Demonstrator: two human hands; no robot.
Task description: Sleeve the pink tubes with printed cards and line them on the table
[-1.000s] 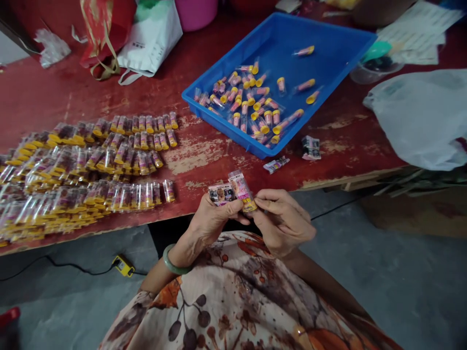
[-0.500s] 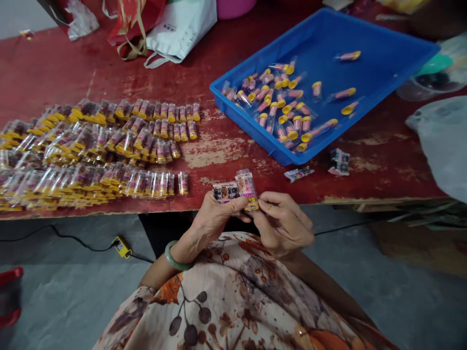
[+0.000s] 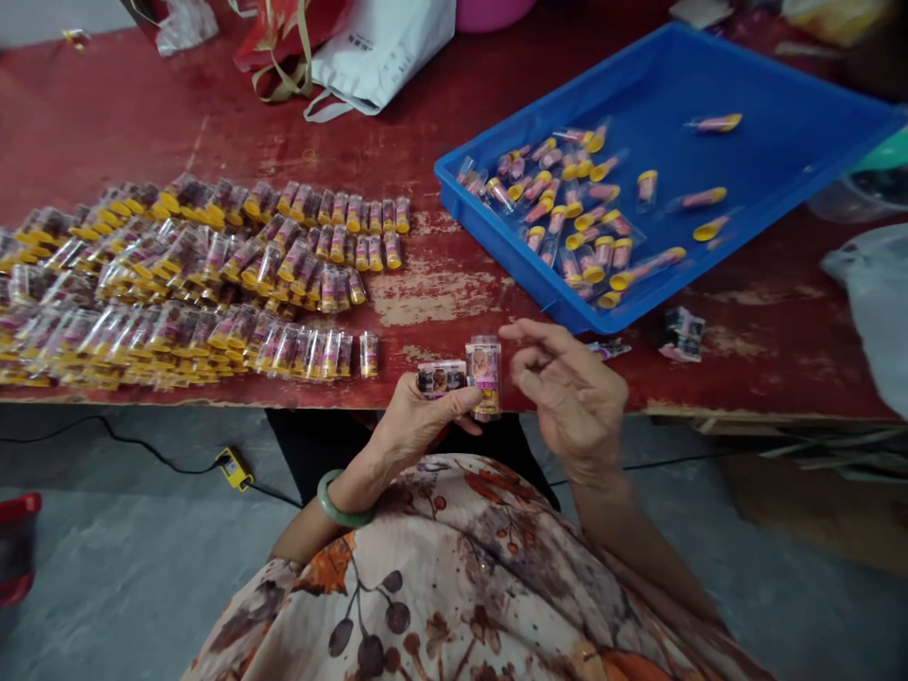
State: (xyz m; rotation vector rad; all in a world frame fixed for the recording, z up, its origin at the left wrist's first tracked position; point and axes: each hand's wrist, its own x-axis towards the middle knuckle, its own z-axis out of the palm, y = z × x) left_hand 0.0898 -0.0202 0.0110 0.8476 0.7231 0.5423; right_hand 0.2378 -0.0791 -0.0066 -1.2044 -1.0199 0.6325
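Note:
My left hand [image 3: 418, 416], below a green bangle-wearing wrist's fingertips, grips a small clear tube [image 3: 485, 374] with a printed label and yellow lower end, held upright by the thumb. The same hand also holds a stack of printed labels [image 3: 441, 378], lying sideways beside the tube. My right hand [image 3: 574, 397] is apart from the tube, just to its right, with fingers loosely bent and spread and nothing seen in them. A blue tray [image 3: 511, 268] ahead holds several loose yellow-capped tubes [image 3: 646, 188] with pink contents and no visible labels.
Rows of labelled tubes [image 3: 191, 331] are piled on the red table [image 3: 418, 303] at left. Two small printed bundles [image 3: 682, 334] lie below the tray. A white bag [image 3: 387, 52] stands at the back, a plastic bag [image 3: 876, 303] at right. A black cable [image 3: 142, 454] runs across the floor.
My right hand has let go of the tube and moved right and slightly up, its fingers opening. The left hand keeps the tube and labels. The whole view has shifted a little.

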